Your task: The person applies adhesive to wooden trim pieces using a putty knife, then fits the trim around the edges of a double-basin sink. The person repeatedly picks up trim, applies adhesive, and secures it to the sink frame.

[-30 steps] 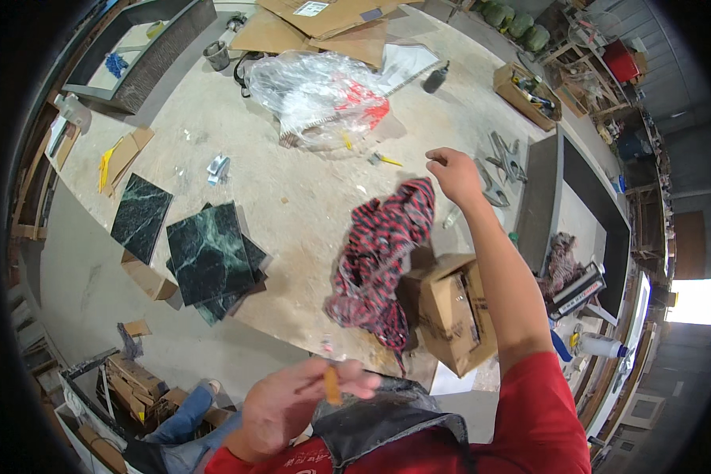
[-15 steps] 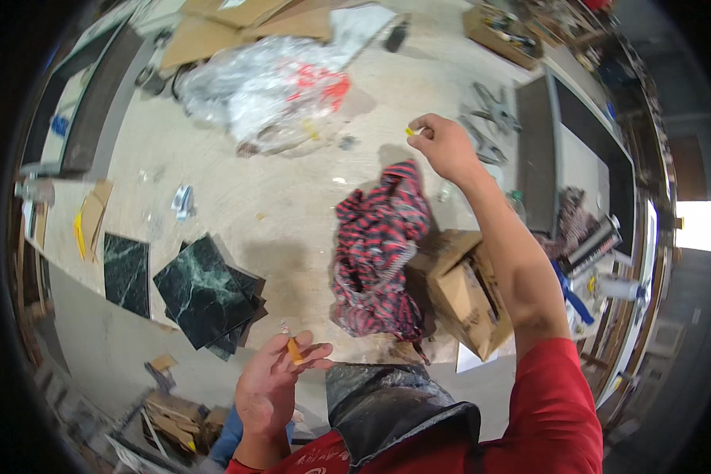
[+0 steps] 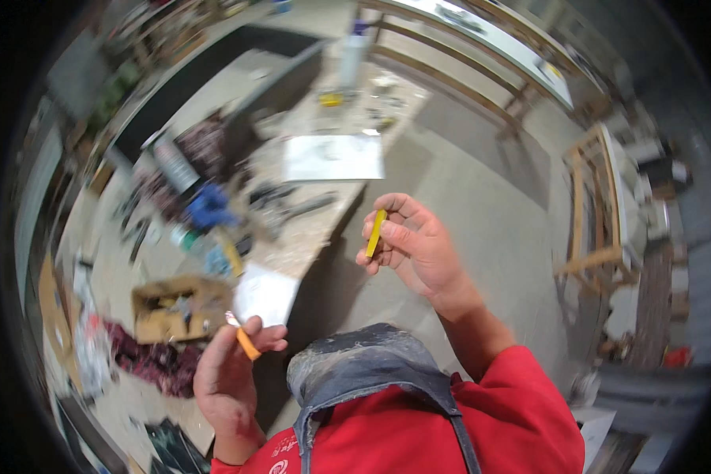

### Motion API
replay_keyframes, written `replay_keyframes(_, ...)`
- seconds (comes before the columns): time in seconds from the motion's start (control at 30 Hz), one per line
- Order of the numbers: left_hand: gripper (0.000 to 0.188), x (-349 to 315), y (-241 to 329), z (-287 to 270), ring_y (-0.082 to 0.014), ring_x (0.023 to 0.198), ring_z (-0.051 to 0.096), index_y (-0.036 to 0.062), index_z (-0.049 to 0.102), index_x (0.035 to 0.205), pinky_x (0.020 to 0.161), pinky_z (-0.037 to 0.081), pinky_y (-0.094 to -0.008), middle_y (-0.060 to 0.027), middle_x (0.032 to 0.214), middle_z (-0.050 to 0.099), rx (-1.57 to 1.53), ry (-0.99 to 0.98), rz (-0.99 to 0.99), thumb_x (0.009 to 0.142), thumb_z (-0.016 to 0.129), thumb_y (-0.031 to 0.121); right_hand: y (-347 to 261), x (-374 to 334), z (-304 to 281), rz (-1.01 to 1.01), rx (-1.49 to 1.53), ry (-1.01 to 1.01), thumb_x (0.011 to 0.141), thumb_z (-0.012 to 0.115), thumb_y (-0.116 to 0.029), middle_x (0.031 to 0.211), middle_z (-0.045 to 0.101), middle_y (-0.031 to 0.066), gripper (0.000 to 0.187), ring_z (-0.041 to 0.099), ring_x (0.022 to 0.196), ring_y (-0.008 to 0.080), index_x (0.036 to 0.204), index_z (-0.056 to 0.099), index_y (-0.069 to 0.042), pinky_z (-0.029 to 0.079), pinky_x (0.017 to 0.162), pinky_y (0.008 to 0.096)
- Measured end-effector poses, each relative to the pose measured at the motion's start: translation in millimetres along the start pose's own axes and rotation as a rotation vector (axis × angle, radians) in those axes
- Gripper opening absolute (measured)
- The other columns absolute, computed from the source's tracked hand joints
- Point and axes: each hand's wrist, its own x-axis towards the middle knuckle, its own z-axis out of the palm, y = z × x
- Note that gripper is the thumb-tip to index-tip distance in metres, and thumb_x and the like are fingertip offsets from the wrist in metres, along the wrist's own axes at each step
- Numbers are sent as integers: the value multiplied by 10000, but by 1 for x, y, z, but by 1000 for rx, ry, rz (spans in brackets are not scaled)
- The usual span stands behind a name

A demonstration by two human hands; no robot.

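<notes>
My left hand (image 3: 231, 375) is low on the left, its fingers closed loosely round a cigarette (image 3: 247, 344) with an orange filter and a whitish, ashy end. In front of me over the floor, my right hand (image 3: 415, 249) pinches a small flat yellow strip (image 3: 376, 233) between thumb and fingers. Neither hand touches the workbench. A white sheet of paper (image 3: 265, 294) lies at the bench edge close beyond my left hand. Next to it stands an open cardboard box (image 3: 180, 304) with small tools in it. A dark red patterned cloth (image 3: 154, 359) lies beside the box.
On the bench are a metal can (image 3: 171, 162), a blue object (image 3: 211, 207), clamps (image 3: 296, 207), a white sheet (image 3: 333, 158) and a spray can (image 3: 353, 62). Dark green marble tiles (image 3: 170, 442) lie at lower left. Wooden-legged tables (image 3: 596, 213) stand across the floor.
My view has swung right, from the bench to its edge and the floor. My right hand has come back from over the bench, keeping the yellow strip; my left keeps the cigarette.
</notes>
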Motion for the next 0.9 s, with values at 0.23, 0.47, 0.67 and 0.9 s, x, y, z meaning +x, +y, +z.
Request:
replay_keyframes(0.23,887,93,-101,250,-430,1177,626,-19,359,1516,939,535,-506,-249,1436,528,-60,-556,-187,926,618,592,-141,-183,-184,-402,-23,407,979,559,-26,1052,647,138,259,717,869,311,1234,528,-54,597,672,373)
replay_keyframes(0.47,858,153,-179,444,-413,1187,629,-29,427,1474,1040,458,-541,-241,1407,555,-322,-1000,-540,919,641,590,-193,-303,-295,-531,-74,875,964,584,-38,1018,698,112,183,688,927,197,1145,607,-36,552,778,320)
replay_keyframes(0.67,705,198,-259,613,-486,1223,567,-118,457,1410,1028,431,-603,-324,1349,555,-836,-1480,-731,976,641,406,-222,-375,-400,-542,20,1185,890,700,-70,884,675,55,109,686,804,170,978,652,-28,540,732,293)
replay_keyframes(0.9,770,233,-340,853,-571,1141,590,-160,430,1404,906,495,-628,-431,1261,554,-1323,-1860,-730,970,647,437,-256,-441,-483,-15,-753,1397,874,708,-140,886,725,81,165,679,823,158,983,702,-17,533,759,305)
